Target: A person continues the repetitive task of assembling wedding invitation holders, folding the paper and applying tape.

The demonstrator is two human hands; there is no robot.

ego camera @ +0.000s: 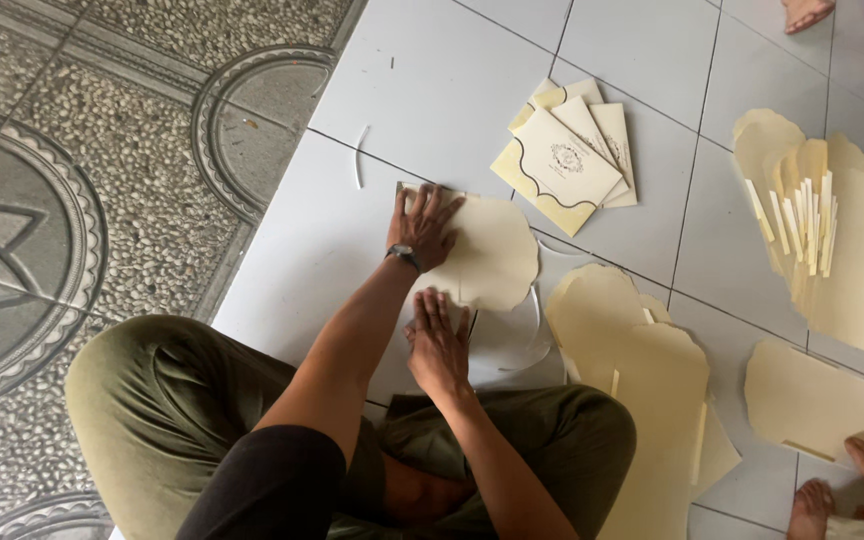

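Olive trousers cover the crossed legs of the person sitting on the floor, nearest the lens. Ahead of the knees lies a cream card, smooth paper with a scalloped, wavy right edge and a straight left one, flat on glossy white tiles. Both hands press it down with flat palms and spread fingers: the left hand, wearing a dark watch, on the card's upper left corner, the right hand at its lower edge. Forearms reach forward from the lap, the left crossing above the right.

Beside the card sits a stack of finished folded cards, pale with yellow wavy trim. Loose cream sheets with curved edges lie just right, some overlapping. Farther right, more sheets carry thin white strips. Other people's bare feet show at the right corners. Left of the tiles runs pebble paving with ring patterns.
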